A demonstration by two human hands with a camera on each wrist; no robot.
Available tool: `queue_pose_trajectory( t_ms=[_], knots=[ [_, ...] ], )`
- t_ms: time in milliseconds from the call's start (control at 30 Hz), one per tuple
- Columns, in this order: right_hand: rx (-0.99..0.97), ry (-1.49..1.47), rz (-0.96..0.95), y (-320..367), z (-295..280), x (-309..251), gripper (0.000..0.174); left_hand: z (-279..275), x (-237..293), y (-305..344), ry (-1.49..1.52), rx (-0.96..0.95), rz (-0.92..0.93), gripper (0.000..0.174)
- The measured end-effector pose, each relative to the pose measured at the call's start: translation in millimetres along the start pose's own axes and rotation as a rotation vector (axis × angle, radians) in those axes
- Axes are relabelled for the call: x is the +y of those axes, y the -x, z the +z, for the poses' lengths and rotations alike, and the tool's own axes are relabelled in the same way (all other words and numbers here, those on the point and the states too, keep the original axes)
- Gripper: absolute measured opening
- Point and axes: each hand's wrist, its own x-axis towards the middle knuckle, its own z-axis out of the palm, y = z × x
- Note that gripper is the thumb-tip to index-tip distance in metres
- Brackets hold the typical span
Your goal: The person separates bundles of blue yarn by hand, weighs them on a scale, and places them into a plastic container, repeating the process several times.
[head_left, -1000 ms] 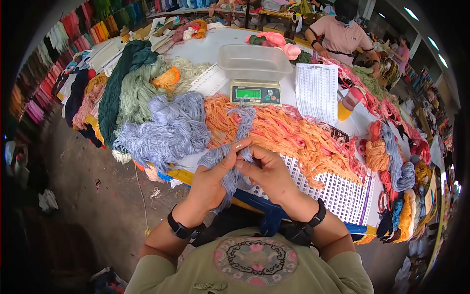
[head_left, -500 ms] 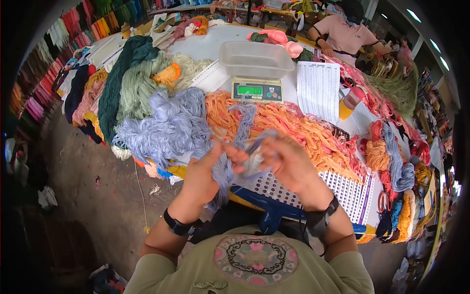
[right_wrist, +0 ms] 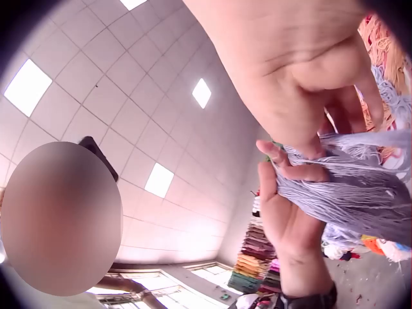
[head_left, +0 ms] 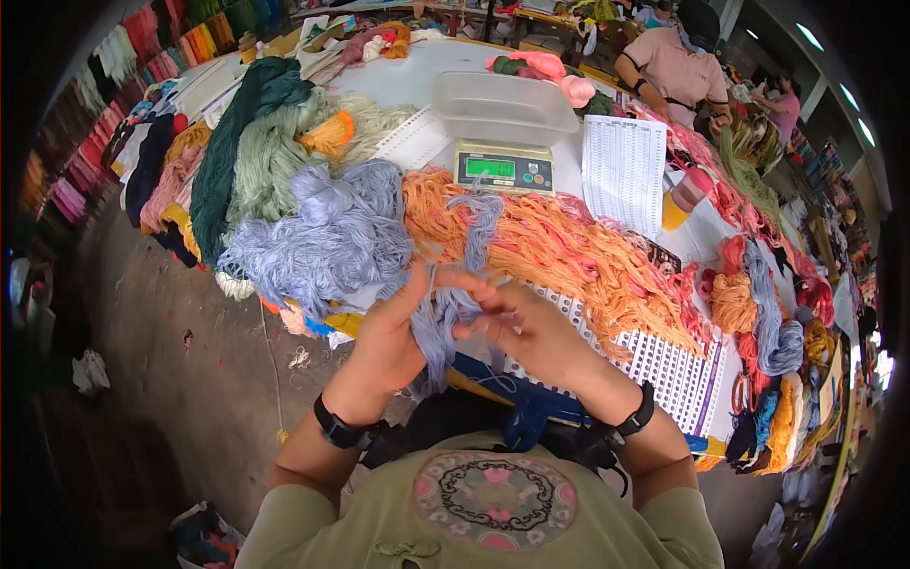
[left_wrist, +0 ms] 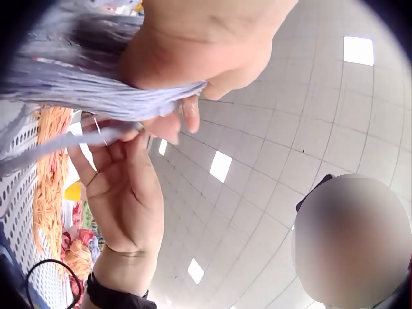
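Lilac yarn hangs in a bundle from my left hand, whose fingers curl round it. In the right wrist view the strands run across that hand's palm side, gathered under the fingers. My right hand is close against it, its thumb and fingertips meeting at a thin length of the same yarn beside the left fingertips. Left of the hands lies a large lilac yarn pile. A loose lilac hank crosses the orange yarn just beyond them.
A digital scale with a clear plastic tub stands behind the orange yarn. Right of it are a printed sheet and a yarn cone. Punched cards lie near the front edge. Another person works across the table.
My hands drew apart with a lilac strand looped between them, then came back together at the bundle. Across the table, the person's green yarn swung out and dropped back.
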Motion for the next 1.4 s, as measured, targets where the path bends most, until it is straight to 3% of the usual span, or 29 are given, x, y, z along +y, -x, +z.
queue_pose_trajectory(
  t_ms=[33,100,233,300,433,500,600,667,800,867,933,1000,1067,1167,1200,1267,1300,1333,1400],
  knots=[
    [0.000,-0.003,-0.003,-0.8,-0.3,1.9,0.009,0.4,-1.4,0.3,-0.042,0.063,0.003,0.055],
    [0.046,-0.418,0.085,-7.7,-6.9,-11.0,0.012,2.9,-5.3,-3.2,-0.125,0.179,0.005,0.065],
    [-0.017,-0.386,0.150,-11.2,10.7,-20.0,0.015,9.6,-12.6,-7.5,-0.227,0.179,0.003,0.068],
    [-0.016,-0.405,0.224,-13.0,14.5,-17.5,0.014,9.7,-14.3,-9.0,-0.588,0.189,0.101,0.066],
    [0.076,-0.570,0.200,-13.8,16.0,-12.1,0.009,18.1,-4.8,-2.2,-0.480,0.280,0.054,0.061],
    [0.131,-0.595,0.153,-13.4,14.9,-11.8,0.008,14.6,-1.7,0.7,-0.277,0.345,0.000,0.048],
    [0.140,-0.594,0.144,-14.5,14.5,-9.1,0.007,6.6,-8.7,-1.7,-0.326,0.310,0.104,0.040],
    [0.204,-0.456,-0.019,-17.6,20.9,0.3,0.007,8.2,-10.9,-2.9,-0.310,0.336,0.115,0.038],
    [0.213,-0.445,0.031,-14.8,19.9,-5.9,0.006,6.0,-12.0,-2.5,-0.353,0.306,0.141,0.028],
    [0.099,-1.072,0.268,-14.6,13.1,-8.3,0.006,8.5,-10.1,-0.4,-0.314,0.357,0.145,0.025],
    [0.027,-1.147,0.294,-14.7,4.0,-14.5,0.008,5.1,-8.6,0.1,-0.275,0.409,0.150,0.022],
    [-0.049,-1.220,0.325,-14.8,2.8,-15.4,0.011,-6.6,-4.8,1.2,-0.118,0.368,0.184,0.021],
    [-0.230,-1.051,0.329,-14.0,6.1,-11.6,0.010,-12.4,0.6,6.8,-0.111,0.286,0.124,0.022],
    [-0.175,-0.824,0.331,-7.4,-29.6,-23.9,0.011,-5.5,30.2,29.1,-0.224,0.095,-0.069,0.027],
    [-0.054,-0.850,0.331,-2.8,-47.4,-27.3,0.012,-27.0,45.2,44.9,-0.131,-0.081,-0.105,0.025],
    [0.113,-0.818,0.335,9.1,-87.6,-15.0,0.012,-45.3,73.5,86.1,0.071,0.237,0.282,0.025],
    [0.155,-0.761,0.341,16.6,-108.9,-2.6,0.011,-51.1,101.6,96.0,0.035,0.228,0.455,0.025],
    [0.225,-0.727,0.421,24.2,-126.9,12.5,0.011,-45.8,130.4,104.4,0.129,0.221,0.488,0.026],
    [0.387,-0.620,0.568,39.8,-161.0,46.1,0.009,-85.1,177.4,145.2,0.200,0.382,0.486,0.029]
  ],
)
